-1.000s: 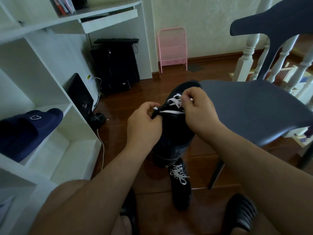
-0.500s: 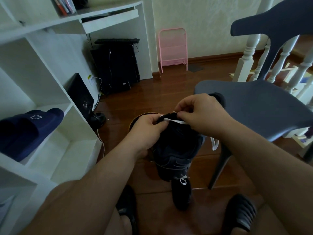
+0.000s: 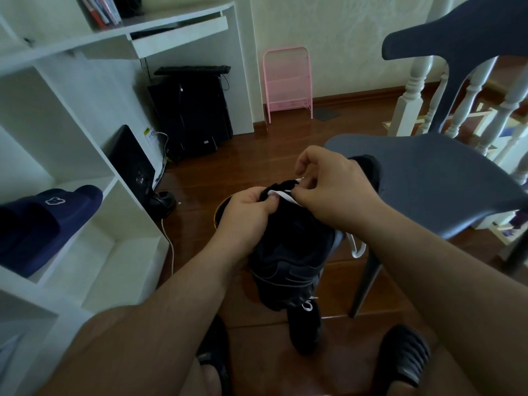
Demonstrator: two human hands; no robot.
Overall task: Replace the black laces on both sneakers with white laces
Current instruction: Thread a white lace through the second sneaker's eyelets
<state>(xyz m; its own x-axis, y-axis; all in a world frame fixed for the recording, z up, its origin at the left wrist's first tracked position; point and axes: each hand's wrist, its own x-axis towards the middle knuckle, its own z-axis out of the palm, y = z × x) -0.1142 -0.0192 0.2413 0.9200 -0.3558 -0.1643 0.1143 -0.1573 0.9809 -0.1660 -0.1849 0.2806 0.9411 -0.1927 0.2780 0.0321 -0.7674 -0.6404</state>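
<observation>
- The black sneaker [image 3: 288, 252] is held up in front of the person, heel end toward the camera; its toe and most of its lacing are hidden behind both hands.
- The left hand [image 3: 243, 221] is closed on the upper edge of the sneaker, thumb pressed beside the white lace [image 3: 281, 194] — whether the fingers behind also pinch the lace cannot be told.
- The right hand [image 3: 334, 187] pinches the white lace at the top of the shoe with thumb and forefinger; the remaining fingers are curled, and the eyelet it works at is covered.
- A loose loop of the same lace hangs below the right wrist, beside the leg of the grey chair [image 3: 445, 178].
- The second sneaker [image 3: 304, 330] stands on the wooden floor [image 3: 257, 155] under the held one; only its rear part and a scrap of white lacing show, the rest is blocked.
- A round dark object with a yellow rim [image 3: 221, 208] peeks out behind the left hand — what it is cannot be made out.
- Black slippers on the person's feet are cut off by the bottom edge.
- Compared with one second ago, the held sneaker has dropped lower and tipped, so the laced front that was visible then is now hidden; half a second ago the pose was nearly the same as now.
</observation>
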